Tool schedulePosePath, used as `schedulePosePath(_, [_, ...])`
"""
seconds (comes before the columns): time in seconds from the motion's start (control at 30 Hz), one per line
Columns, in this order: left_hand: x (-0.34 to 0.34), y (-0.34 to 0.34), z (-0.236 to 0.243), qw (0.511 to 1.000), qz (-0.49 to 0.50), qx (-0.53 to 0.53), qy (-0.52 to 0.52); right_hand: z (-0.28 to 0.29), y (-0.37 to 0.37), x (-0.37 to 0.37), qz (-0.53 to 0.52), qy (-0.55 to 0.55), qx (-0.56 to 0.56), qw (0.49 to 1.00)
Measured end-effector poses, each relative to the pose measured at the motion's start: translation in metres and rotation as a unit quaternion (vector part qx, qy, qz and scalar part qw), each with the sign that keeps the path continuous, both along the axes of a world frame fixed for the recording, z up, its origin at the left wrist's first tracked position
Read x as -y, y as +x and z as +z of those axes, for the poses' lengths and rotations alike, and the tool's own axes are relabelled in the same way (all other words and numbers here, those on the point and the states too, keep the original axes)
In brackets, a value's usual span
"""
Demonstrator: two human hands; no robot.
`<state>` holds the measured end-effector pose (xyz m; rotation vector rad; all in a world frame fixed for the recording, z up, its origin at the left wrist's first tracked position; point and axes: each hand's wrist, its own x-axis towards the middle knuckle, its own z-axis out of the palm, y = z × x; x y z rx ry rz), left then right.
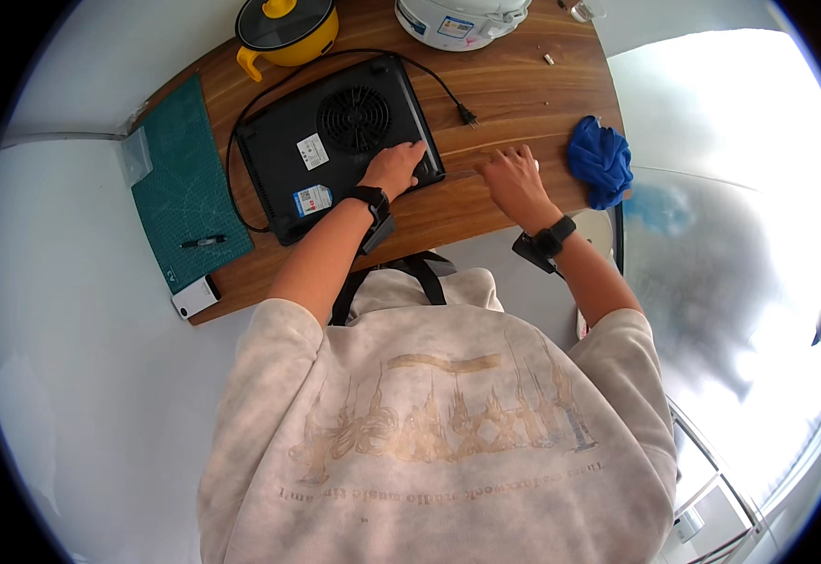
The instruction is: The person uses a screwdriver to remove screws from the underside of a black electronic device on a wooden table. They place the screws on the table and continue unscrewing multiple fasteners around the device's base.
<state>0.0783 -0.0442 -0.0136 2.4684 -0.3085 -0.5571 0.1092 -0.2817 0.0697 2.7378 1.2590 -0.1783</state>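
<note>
A black induction cooker (283, 141) lies bottom side up on the wooden table, its round fan grille and two stickers showing. Across its near right corner rests my left hand (394, 169), fingers and thumb apart against the casing. Just right of that corner, my right hand (520, 191) hovers over the table with its fingers curled together. A thin line runs from those fingers toward the cooker's edge; I cannot make out what it is. The black power cord (335, 54) loops round the cooker's left and far sides, and its plug (468, 116) lies to the right.
A yellow pot with a lid (288, 42) and a white rounded appliance (462, 23) stand at the back. On the left, a green cutting mat (180, 179) carries a pen (203, 242); a white box (196, 298) sits at its near corner. A blue cloth (601, 162) is at the right edge.
</note>
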Motion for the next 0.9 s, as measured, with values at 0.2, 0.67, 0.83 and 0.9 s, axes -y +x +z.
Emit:
schedulePosePath(0.2, [-0.001,-0.004,-0.012,0.998,0.032,0.041,-0.029,0.013,0.016,-0.024,0.032,-0.073,-0.055,0.995])
schedulePosePath(0.67, [0.001,-0.006,-0.005,0.999,0.008,0.045,0.0,-0.023,-0.05,-0.025,-0.471,0.408,-0.747,0.233])
schedulePosePath(0.83, [0.002,-0.006,0.002,0.999,-0.007,0.04,0.013,-0.032,-0.057,-0.015,-0.432,0.539,-0.723,-0.015])
schedulePosePath(0.9, [0.003,-0.006,0.003,0.999,-0.008,0.043,0.018,-0.035,-0.064,-0.01,-0.413,0.545,-0.728,-0.046])
